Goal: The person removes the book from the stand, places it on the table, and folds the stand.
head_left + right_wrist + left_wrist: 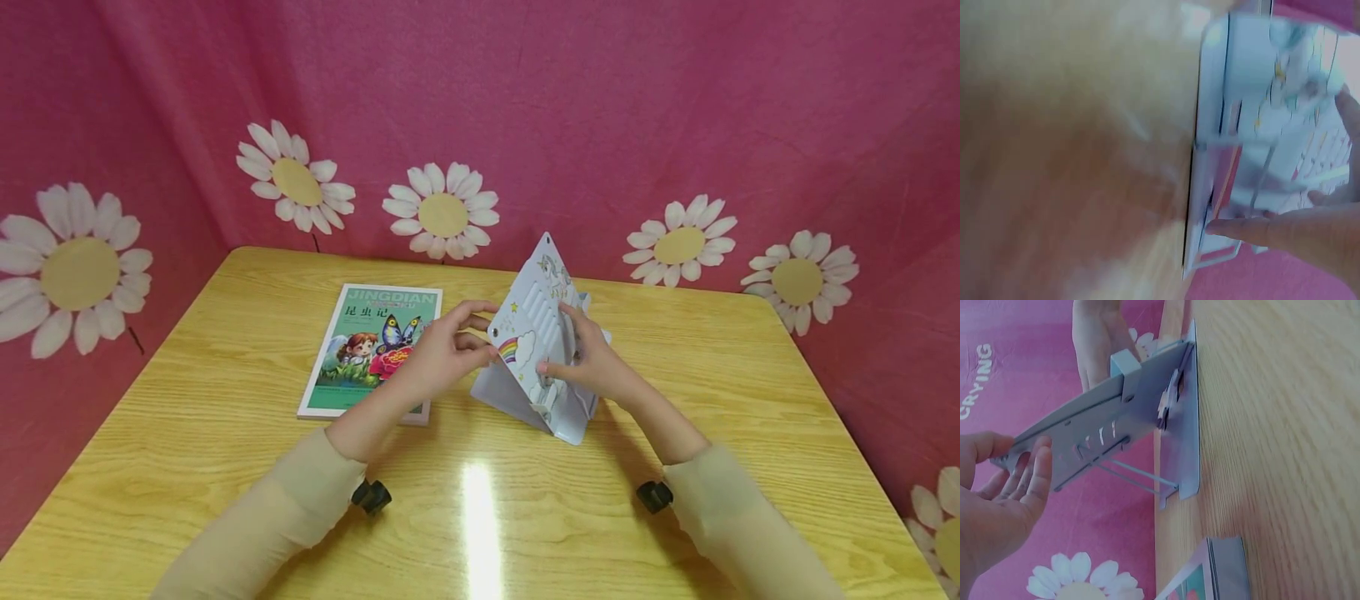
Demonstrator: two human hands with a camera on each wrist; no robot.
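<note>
Stand (536,321) leans, edge (519,283) pinched by left grip (444,350), right grip (596,358) unclear, table (720,375) extending rightward.

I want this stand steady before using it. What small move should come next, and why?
Probably ease the panel gently with the left grip, which pinches its edge, to test whether it is braced. It tilts up over a base on the table, joined by thin wire struts, and the pictures don't show whether they are locked.

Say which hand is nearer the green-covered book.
The left hand: at the left corner of the unicorn-print book stand, overlapping the book in head view. The right hand is on the stand's right side.
</note>
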